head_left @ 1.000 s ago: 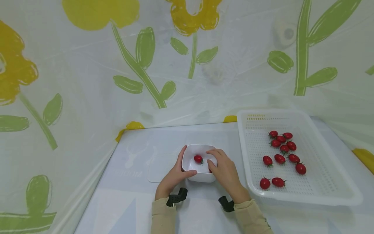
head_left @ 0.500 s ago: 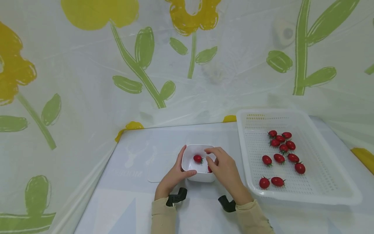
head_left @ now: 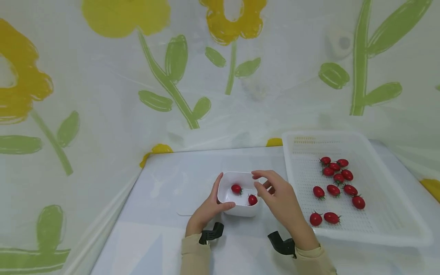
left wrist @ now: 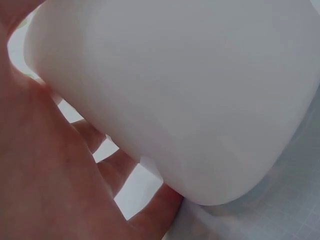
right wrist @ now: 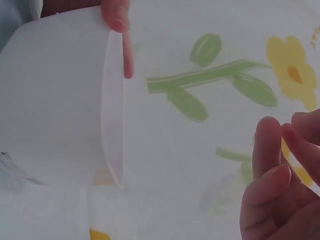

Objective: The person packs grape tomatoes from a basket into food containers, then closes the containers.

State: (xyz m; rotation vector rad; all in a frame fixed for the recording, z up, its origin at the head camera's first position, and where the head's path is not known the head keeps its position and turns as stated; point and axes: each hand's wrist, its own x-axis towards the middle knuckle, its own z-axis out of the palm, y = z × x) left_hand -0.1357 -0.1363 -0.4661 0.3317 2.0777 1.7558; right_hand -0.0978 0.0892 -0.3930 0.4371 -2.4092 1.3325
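Note:
My left hand (head_left: 207,209) grips a small white square plastic box (head_left: 241,211), its thumb over the near rim and its fingers along the left side. In the left wrist view the fingers lie against the wall of the box (left wrist: 175,100). Two red cherry tomatoes sit inside: one tomato (head_left: 236,189) near the middle, another tomato (head_left: 252,199) in the near right corner. My right hand (head_left: 282,198) hovers at the right rim, fingers loosely bent and holding nothing. In the right wrist view this hand (right wrist: 280,185) is apart from the box.
A white perforated plastic basket (head_left: 395,214) stands on the right of the table (head_left: 154,229). Several cherry tomatoes (head_left: 333,190) with green stems lie in it. Behind the table hangs a white curtain (head_left: 282,103) printed with flowers.
My right hand has let go of a cherry tomato inside the box and drawn back up and to the right. The left hand keeps its hold on the box. The head view has shifted slightly.

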